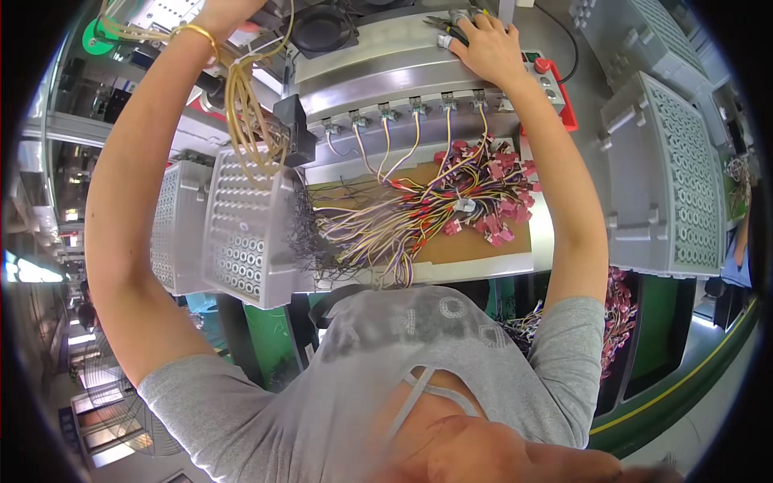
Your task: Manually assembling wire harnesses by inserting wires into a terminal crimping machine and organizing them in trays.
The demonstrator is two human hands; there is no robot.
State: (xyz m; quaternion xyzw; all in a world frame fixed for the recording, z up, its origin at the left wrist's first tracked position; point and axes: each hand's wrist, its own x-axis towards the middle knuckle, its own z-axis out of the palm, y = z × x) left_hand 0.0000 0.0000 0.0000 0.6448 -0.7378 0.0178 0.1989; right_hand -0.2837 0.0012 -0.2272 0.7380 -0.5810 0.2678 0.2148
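At the top left edge is my left hand (pixel 228 11), partly cut off with its fingers mostly hidden. A looped bundle of beige cable (pixel 245 113) hangs below it. My right hand (pixel 493 53), with pale covers on some fingertips, is closed around small pliers (pixel 459 34) with dark jaws, over the metal machine top (pixel 378 50). Along the machine's front sits a row of small metal clamps (pixel 416 105), several with wires running out toward me. These wires join a spread of multicoloured wires (pixel 419 209) with pink connectors (pixel 503 229) on a brown board (pixel 483 251).
Grey crates with rows of round holes stand at left (pixel 241 189) and right (pixel 644 185). A red push button (pixel 543 64) is beside my right forearm. Black fans (pixel 322 30) sit at the back. More pink-ended wires (pixel 618 318) hang at lower right.
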